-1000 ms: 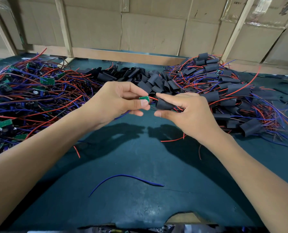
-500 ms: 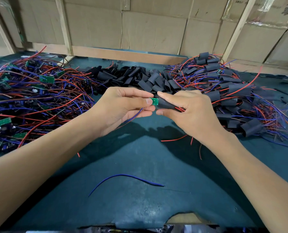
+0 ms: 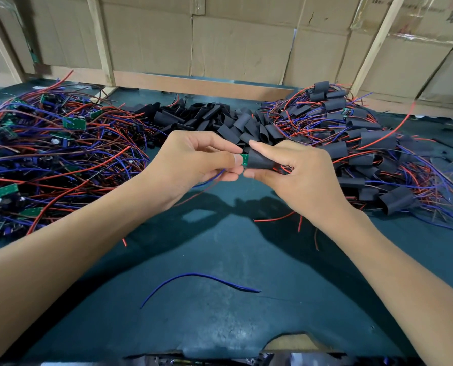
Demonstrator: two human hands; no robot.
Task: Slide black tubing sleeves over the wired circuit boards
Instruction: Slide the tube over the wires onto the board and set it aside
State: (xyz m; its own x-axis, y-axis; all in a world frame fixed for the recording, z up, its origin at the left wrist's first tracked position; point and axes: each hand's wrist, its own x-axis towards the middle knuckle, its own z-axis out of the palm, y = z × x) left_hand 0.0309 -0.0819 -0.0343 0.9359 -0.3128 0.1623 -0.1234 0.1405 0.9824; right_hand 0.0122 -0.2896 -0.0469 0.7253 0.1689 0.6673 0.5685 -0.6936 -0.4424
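The right hand [image 3: 296, 175] is pinching a black sleeve [image 3: 259, 161] between forefinger above and thumb below, the other fingers curling under it, while the left hand [image 3: 191, 162] is gripping the green board [image 3: 245, 159] at its exposed end, thumb and fingertips closed on it. The two hands are meeting fingertip to fingertip above the green mat [image 3: 220, 260], and only a small strip of the board is showing at the sleeve's left mouth; the rest is sitting hidden inside. A blue wire [image 3: 215, 178] is trailing down from under the left fingers, and red wires are poking out of the sleeve's far end by the right palm. Just behind the hands a heap of loose sleeves [image 3: 209, 117] is lying in the middle of the mat. To the left a tangle of bare boards [image 3: 61, 149] with red and blue leads is spreading to the edge of the view; to the right a pile of sleeved boards [image 3: 365, 143] is lying, wires straggling out. Nearer the person, a single blue offcut [image 3: 199, 281] is curving across the mat, with a few short red scraps [image 3: 273, 218] lying below the right wrist. Cardboard [image 3: 241, 43] braced with wooden battens is standing along the back.
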